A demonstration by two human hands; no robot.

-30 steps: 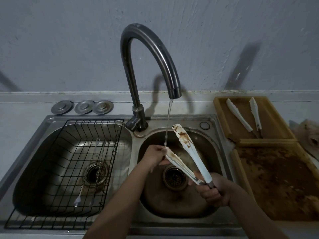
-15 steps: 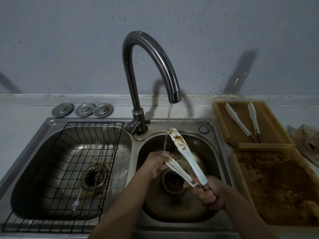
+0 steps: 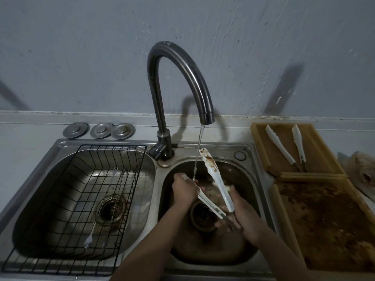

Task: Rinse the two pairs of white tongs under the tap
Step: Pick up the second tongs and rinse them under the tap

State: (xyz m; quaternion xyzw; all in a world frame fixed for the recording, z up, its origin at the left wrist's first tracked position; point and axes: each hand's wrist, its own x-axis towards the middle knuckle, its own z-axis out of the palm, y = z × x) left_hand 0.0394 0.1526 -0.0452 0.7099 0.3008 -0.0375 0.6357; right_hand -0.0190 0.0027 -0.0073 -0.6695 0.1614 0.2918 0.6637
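A dark curved tap [image 3: 182, 78] runs a thin stream of water [image 3: 198, 151] into the right sink bowl [image 3: 249, 183]. My right hand [image 3: 246, 218] grips the hinge end of a white pair of tongs [image 3: 215, 179], whose upper arm tip carries brown stains. My left hand [image 3: 183, 189] is closed around the tip of the lower arm, right where the stream lands. A second white pair of tongs [image 3: 284, 147] lies spread apart in the wooden tray [image 3: 316, 142] at the right.
A black wire rack [image 3: 81, 199] with a fork and a spoon sits in the left sink bowl [image 3: 44, 179]. Three metal drain covers [image 3: 99, 130] lie behind it. A stained wooden board [image 3: 324, 220] fills the counter on the right.
My left hand has slid further over the lower tong tip. The tongs have moved slightly back under the stream, and my right hand has shifted a little forward.
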